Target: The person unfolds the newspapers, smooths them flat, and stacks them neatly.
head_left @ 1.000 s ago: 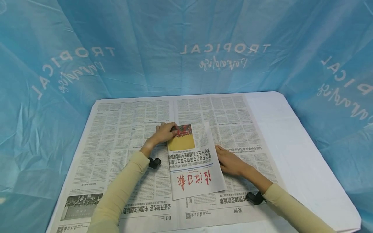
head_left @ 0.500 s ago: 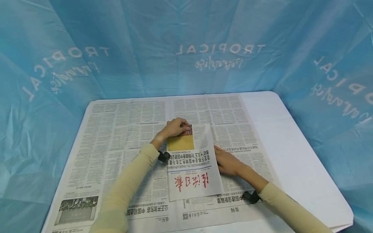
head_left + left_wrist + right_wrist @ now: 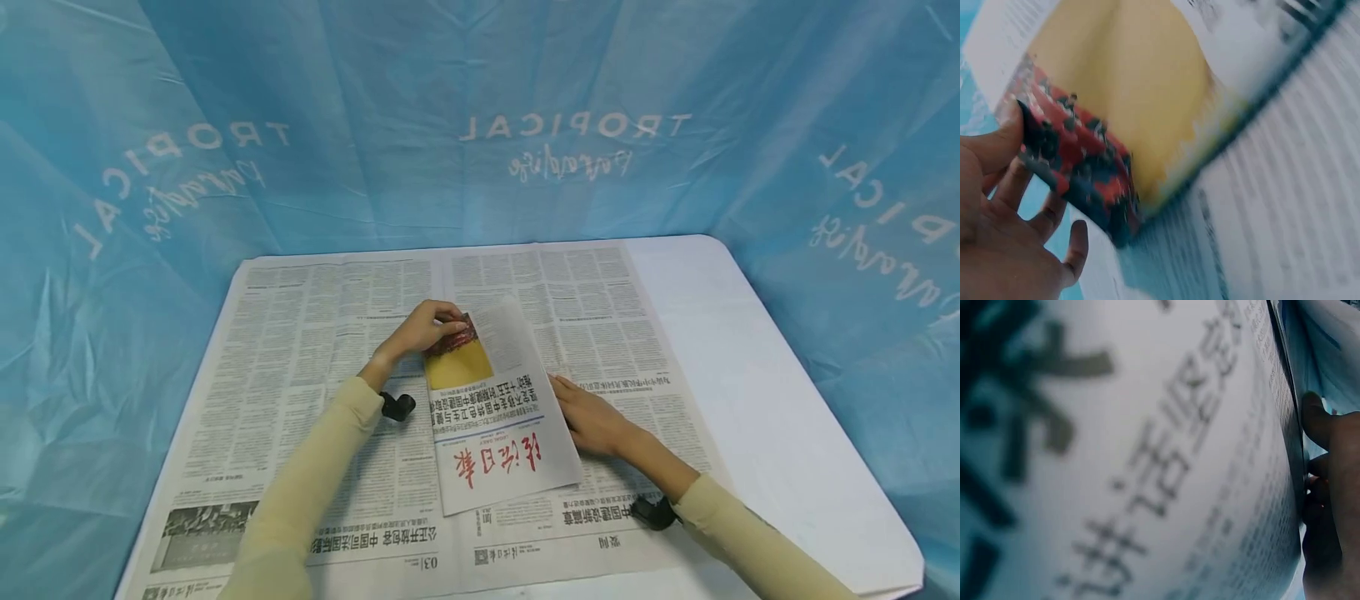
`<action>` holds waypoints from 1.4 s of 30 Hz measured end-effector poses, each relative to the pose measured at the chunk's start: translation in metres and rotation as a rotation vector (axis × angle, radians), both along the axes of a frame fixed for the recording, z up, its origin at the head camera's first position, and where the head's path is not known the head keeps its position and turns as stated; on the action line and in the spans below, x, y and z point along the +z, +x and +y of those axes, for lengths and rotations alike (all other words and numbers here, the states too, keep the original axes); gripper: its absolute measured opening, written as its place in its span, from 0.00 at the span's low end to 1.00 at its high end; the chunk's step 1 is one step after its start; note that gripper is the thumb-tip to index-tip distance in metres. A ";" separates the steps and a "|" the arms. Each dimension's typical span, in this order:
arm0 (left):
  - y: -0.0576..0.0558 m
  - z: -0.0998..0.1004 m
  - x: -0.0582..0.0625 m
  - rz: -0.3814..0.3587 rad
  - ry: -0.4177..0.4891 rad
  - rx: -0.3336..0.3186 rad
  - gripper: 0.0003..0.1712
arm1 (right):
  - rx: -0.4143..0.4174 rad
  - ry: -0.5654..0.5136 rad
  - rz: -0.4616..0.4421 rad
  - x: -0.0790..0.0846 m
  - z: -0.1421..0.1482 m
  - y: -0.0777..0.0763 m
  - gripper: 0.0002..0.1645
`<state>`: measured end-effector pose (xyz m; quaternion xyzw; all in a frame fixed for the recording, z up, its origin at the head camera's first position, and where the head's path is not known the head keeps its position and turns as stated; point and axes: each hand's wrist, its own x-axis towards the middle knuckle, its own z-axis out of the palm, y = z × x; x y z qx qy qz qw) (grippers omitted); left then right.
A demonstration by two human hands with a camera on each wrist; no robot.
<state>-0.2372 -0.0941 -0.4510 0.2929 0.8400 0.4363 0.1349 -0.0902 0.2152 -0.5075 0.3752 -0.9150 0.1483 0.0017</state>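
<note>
A folded newspaper (image 3: 495, 450) with a red masthead and a yellow-and-red picture lies over a spread newspaper sheet. My left hand (image 3: 426, 327) pinches its far left corner between thumb and fingers. That end is raised, and the left wrist view shows the picture part (image 3: 1141, 94) bending from the thumb. My right hand (image 3: 592, 418) rests at the folded newspaper's right edge, fingers mostly straight and pointing to the far left. In the right wrist view the thumb (image 3: 1317, 422) and fingers lie along the paper's edge; some fingertips are hidden.
The spread newspaper sheet (image 3: 315, 333) covers most of the white table (image 3: 757, 400), whose bare surface shows along the right. A blue curtain (image 3: 375, 167) with white lettering hangs behind and at both sides. A small black device (image 3: 397, 407) sits at each wrist.
My left hand moved right along the far edge, then back left, raising that corner. The folded newspaper's far end now lifts and slants left. My right hand stays at the right edge.
</note>
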 end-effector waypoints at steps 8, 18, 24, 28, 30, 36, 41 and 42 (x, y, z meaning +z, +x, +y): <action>0.006 -0.025 -0.002 -0.033 0.112 0.070 0.12 | -0.055 0.022 -0.054 0.003 0.004 0.006 0.41; 0.010 -0.048 -0.004 -0.190 0.174 -0.076 0.13 | -0.129 0.034 -0.081 0.004 0.015 0.011 0.44; 0.013 -0.060 -0.007 -0.269 0.196 -0.176 0.19 | -0.136 0.030 -0.097 0.002 0.017 0.010 0.44; 0.016 -0.064 -0.007 -0.353 0.202 -0.136 0.25 | -0.136 0.022 -0.087 0.002 0.019 0.010 0.44; 0.017 -0.066 -0.006 -0.397 0.202 -0.107 0.24 | -0.134 0.015 -0.085 0.002 0.020 0.011 0.44; 0.021 -0.070 -0.001 -0.315 0.070 -0.086 0.20 | -0.129 -0.009 -0.076 0.003 0.022 0.013 0.43; 0.023 -0.073 0.003 -0.163 -0.075 -0.110 0.17 | -0.143 -0.006 -0.103 0.003 0.025 0.014 0.43; 0.023 -0.074 0.003 -0.152 -0.089 -0.106 0.17 | -0.145 -0.007 -0.110 0.003 0.025 0.014 0.43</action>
